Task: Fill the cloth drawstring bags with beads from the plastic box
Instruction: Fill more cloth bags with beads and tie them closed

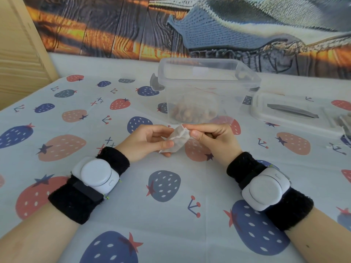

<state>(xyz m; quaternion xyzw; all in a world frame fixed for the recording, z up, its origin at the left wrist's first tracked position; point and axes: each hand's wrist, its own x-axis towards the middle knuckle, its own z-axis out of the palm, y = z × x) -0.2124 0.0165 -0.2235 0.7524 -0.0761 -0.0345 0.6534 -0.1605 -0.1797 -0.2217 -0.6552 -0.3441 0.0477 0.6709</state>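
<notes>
**Drawstring bag held at its mouth, not yet filled**

Drawstring bag (177, 139), small and white, is held above the bench (171, 215) just in front of the plastic box (207, 92), between both hands. Left hand (147, 142) is clamped on the bag's lower body, thumb on top, fingers underneath. Right hand (210, 134) pinches the upper edge near the mouth between thumb and forefinger. Cloth is crumpled; mouth looks closed or barely parted, cannot tell which.

Plastic box is clear, lid off, with brownish beads (191, 113) lying low in the bottom. Its lid (290, 112) lies to the right of the box. Further right of the lid, at the frame edge, some pale items with loose thread, too blurred to identify.

Judgement: step in hand is opening the bag mouth before any beads go in.

Notes for doing it well:
- Pull the two rim layers apart, not the cord, or the mouth cinches tighter.
- Keep the left hand's grip low so the pouch can hang open.
- Beads sit deep in the box; bring the opened bag over the rim so strays drop back inside.
</notes>
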